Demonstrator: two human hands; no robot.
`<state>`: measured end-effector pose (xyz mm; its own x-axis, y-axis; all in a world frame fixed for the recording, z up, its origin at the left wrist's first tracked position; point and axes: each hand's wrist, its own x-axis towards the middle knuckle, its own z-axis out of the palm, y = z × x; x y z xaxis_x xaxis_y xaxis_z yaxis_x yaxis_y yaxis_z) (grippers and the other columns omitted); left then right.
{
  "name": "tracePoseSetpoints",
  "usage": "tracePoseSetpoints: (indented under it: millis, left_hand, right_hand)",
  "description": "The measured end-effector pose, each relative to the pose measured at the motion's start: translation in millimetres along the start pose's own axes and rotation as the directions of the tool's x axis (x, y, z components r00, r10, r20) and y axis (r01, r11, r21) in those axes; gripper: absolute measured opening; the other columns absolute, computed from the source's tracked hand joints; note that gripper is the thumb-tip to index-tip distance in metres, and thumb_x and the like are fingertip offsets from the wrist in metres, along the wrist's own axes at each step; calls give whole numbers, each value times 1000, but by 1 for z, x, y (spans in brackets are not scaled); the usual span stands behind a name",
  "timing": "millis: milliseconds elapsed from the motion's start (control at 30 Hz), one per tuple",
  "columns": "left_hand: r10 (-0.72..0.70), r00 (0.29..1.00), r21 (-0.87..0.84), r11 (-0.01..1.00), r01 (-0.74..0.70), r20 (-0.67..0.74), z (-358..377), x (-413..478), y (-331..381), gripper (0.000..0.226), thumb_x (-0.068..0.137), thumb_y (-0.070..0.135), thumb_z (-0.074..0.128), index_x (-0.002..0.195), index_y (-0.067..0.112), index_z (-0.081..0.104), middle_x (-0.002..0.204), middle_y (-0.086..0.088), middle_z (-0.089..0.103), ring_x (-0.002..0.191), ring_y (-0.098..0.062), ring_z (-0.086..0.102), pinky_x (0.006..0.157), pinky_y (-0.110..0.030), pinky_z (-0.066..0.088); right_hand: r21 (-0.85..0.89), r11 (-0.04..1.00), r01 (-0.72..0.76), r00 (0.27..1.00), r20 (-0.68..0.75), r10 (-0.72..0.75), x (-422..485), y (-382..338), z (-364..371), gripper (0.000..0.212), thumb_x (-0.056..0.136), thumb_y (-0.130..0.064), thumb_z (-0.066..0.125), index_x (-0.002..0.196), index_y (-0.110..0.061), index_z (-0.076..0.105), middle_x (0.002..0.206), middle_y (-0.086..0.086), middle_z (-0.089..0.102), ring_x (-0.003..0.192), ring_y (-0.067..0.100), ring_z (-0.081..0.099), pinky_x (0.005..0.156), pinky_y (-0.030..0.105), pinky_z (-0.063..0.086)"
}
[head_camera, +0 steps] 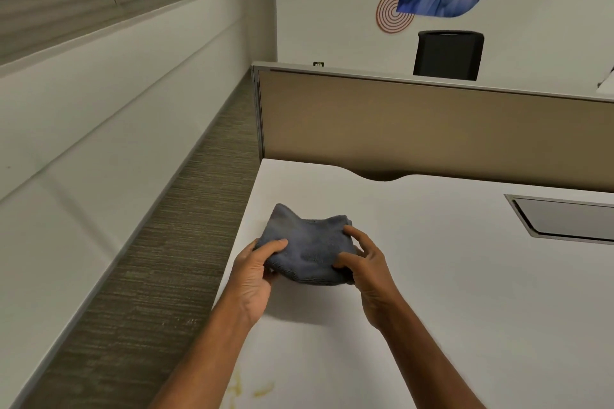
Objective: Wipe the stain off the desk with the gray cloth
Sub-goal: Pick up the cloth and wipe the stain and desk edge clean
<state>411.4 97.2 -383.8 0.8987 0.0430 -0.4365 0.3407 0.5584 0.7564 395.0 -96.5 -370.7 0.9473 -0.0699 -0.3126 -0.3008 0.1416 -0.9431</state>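
Note:
A folded gray cloth (307, 247) is held a little above the white desk (448, 292) near its left edge, casting a shadow below. My left hand (254, 271) grips the cloth's left side with the thumb on top. My right hand (363, 262) grips its right side, fingers curled over the top. A yellowish stain (262, 392) streaks the desk close to the near edge, between my forearms and well short of the cloth.
A tan partition panel (432, 129) walls the desk's far side. A metal cable hatch (571, 219) is set into the desk at the right. The desk's left edge drops to a carpeted aisle (159, 259). A black chair (448, 55) stands behind the partition.

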Motion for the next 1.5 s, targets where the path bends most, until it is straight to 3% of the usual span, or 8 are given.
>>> tracePoseSetpoints:
  millis: [100, 200, 300, 533, 800, 933, 1133, 1500]
  left_hand:
    - [-77, 992, -216, 971, 97, 101, -9, -34, 9, 21, 80, 21, 78, 95, 8, 85, 111, -15, 79, 97, -26, 79, 80, -40, 65]
    - [-146, 978, -325, 927, 188, 151, -20, -62, 11, 59, 90, 57, 67, 105, 2, 82, 117, -21, 77, 105, -34, 77, 80, -47, 65]
    - [-248, 957, -294, 913, 283, 151, -25, -89, 12, 76, 85, 69, 67, 123, 4, 75, 129, -22, 72, 120, -38, 70, 99, -53, 57]
    - [-375, 923, -44, 924, 379, 82, -18, -159, -5, 33, 83, 29, 80, 104, 3, 79, 107, -19, 79, 90, -34, 79, 77, -43, 66]
    - [-431, 902, 37, 902, 430, 21, -13, -241, -41, 32, 73, 12, 82, 103, 3, 76, 102, -19, 80, 84, -31, 80, 71, -38, 64]
    - [-338, 941, 27, 941, 339, -10, -10, -278, -61, 42, 87, 3, 72, 128, 9, 67, 121, -22, 74, 100, -36, 73, 82, -42, 60]
    - [-193, 975, 104, 973, 205, -108, -7, -326, -90, 39, 88, 0, 74, 122, 17, 70, 116, -11, 78, 102, -33, 74, 70, -36, 62]
    - [-74, 997, 297, 952, 77, -21, -11, -375, -132, 47, 98, -11, 54, 130, 22, 61, 123, -3, 71, 108, -22, 69, 69, -28, 62]
  right_hand:
    - [4, 1000, 27, 998, 61, -28, -30, -3, -4, 67, 68, -9, 67, 130, -31, 60, 122, 2, 69, 102, 27, 71, 69, 27, 58]
    - [-12, 998, 60, 991, 120, -58, -63, -3, -10, 68, 67, -11, 67, 130, -35, 61, 124, -5, 66, 97, 16, 73, 69, 24, 57]
    - [-45, 995, 93, 981, 176, -84, -95, -4, -19, 70, 69, -10, 68, 133, -37, 60, 128, -10, 64, 102, 8, 70, 72, 23, 58]
    - [-111, 988, 106, 962, 263, -74, -179, -7, -49, 74, 72, -3, 64, 136, -40, 55, 123, -8, 69, 107, 18, 70, 75, 27, 58]
    - [-63, 995, 82, 962, 267, -62, -260, 11, -83, 74, 71, 3, 60, 135, -34, 57, 127, -2, 70, 111, 21, 69, 80, 29, 58]
    - [-14, 999, 45, 967, 250, -40, -291, 23, -101, 74, 69, 3, 60, 135, -29, 58, 130, -1, 69, 116, 23, 67, 86, 35, 59]
    - [91, 995, -35, 976, 216, 15, -330, 40, -131, 69, 76, 0, 74, 136, -28, 58, 134, -3, 67, 121, 23, 66, 95, 42, 58]
    - [-10, 1000, 3, 1000, 25, -3, -385, 58, -144, 66, 82, 16, 59, 128, -31, 65, 124, -16, 71, 112, 8, 67, 79, 26, 59]
